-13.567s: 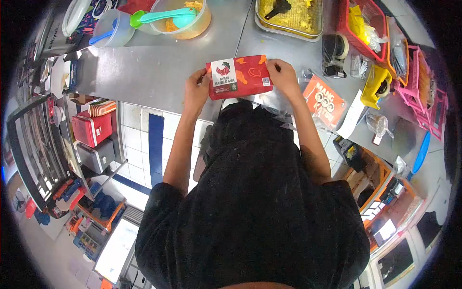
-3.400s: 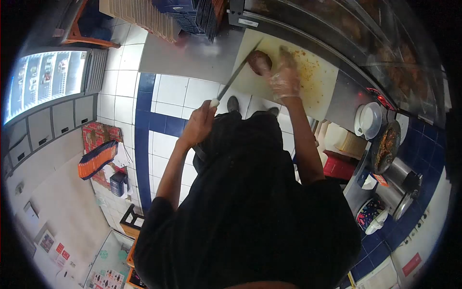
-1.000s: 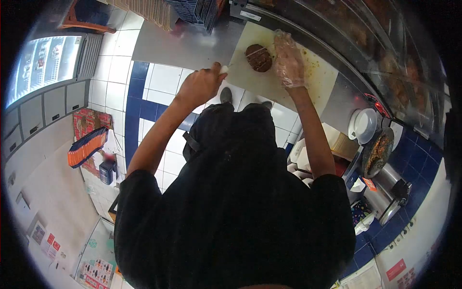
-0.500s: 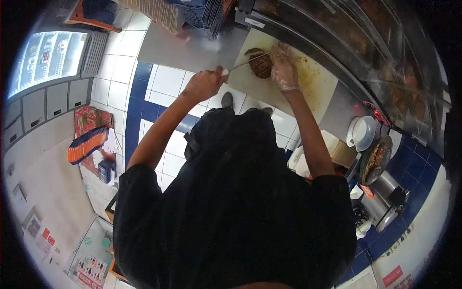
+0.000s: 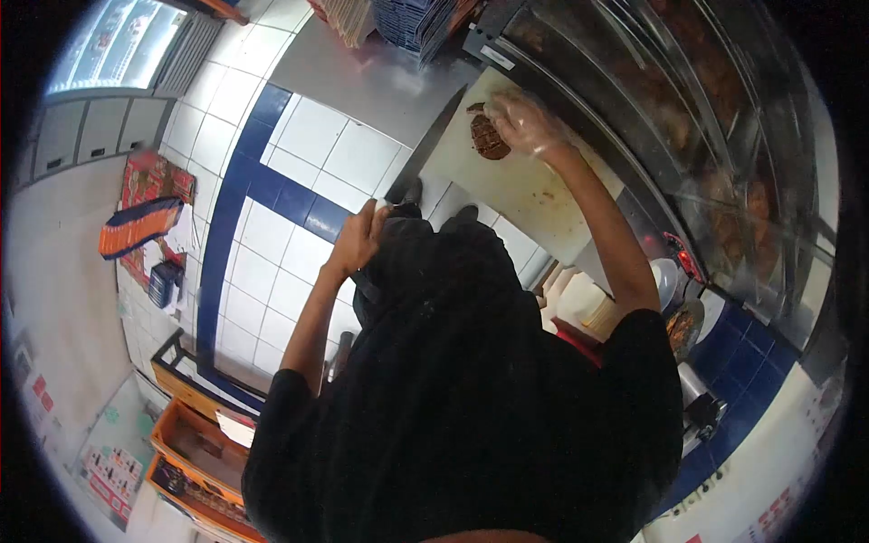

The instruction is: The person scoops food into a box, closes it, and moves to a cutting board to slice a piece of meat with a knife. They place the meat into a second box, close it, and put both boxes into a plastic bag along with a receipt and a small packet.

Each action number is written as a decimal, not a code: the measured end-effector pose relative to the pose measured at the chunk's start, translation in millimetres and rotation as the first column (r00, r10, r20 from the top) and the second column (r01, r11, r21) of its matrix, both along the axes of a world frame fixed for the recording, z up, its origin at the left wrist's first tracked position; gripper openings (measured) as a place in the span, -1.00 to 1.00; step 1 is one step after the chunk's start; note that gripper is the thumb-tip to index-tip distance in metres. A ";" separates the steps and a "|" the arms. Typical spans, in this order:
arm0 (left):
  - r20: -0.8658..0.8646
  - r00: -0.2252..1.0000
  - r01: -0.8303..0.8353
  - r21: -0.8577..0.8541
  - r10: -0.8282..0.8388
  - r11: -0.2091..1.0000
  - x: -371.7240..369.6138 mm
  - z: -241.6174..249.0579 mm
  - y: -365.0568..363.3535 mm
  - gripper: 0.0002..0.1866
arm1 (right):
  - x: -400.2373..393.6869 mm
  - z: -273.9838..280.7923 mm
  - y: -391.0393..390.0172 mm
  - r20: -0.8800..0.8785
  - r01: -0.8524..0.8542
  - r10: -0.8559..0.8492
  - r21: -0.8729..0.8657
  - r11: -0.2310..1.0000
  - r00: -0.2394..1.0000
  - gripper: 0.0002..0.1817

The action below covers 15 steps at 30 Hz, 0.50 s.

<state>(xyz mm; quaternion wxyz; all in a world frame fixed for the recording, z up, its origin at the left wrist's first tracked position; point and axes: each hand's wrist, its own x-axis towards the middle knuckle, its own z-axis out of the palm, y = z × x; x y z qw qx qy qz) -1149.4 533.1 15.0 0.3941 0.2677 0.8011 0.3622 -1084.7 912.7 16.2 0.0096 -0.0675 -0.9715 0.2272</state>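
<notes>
A browned, scored piece of meat (image 5: 490, 138) lies on the pale cutting board (image 5: 543, 204). My right hand (image 5: 527, 127), in a clear plastic glove, is over the meat's right edge. Its fingers are blurred, and I cannot make out whether they grip it. Close to my dark clothing, my left hand (image 5: 360, 237) is bare and closed around the white handle of a knife (image 5: 384, 206). The knife's blade looks dark, slanting up toward the board's left edge, hard to tell from the counter edge there.
A steel counter (image 5: 362, 77) adjoins the board on the left, with stacked folded cartons (image 5: 412, 23) at its back. A glass-fronted cabinet (image 5: 652, 109) rises behind the board. At right are a white bowl (image 5: 667, 279) and a dish of food (image 5: 683, 326).
My left hand has drawn back toward my body, taking the knife off the meat. My right hand stays by the meat. The whole view has turned and shifted.
</notes>
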 end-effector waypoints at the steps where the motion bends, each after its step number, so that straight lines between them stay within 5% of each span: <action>1: 0.069 0.996 -0.059 -0.004 0.059 0.998 13.2 -7.0 -1.8 -0.57 | -7.8 -8.3 5.5 0.013 -0.012 0.012 -0.009 1.000 1.000 -0.58; 5: 0.148 0.961 -0.242 0.037 0.234 0.969 57.4 -1.8 9.6 -0.51 | -35.3 -23.2 24.6 0.169 -0.180 0.163 0.087 0.980 0.972 -0.69; 9: 0.123 0.939 -0.333 0.105 0.320 0.937 100.6 -23.2 17.2 -0.53 | -42.0 -10.6 28.1 0.266 -0.184 0.212 -0.126 0.975 0.940 -0.69; 14: 0.457 0.766 -0.531 0.053 0.452 0.846 151.3 -15.2 42.6 -0.58 | -40.1 -28.1 49.6 0.205 -0.274 0.322 -0.231 0.934 0.924 -0.64; 15: 0.490 0.740 -0.549 0.045 0.460 0.835 159.9 -16.8 48.7 -0.59 | -40.8 2.7 38.5 0.337 -0.261 0.329 -0.229 0.938 0.882 -0.52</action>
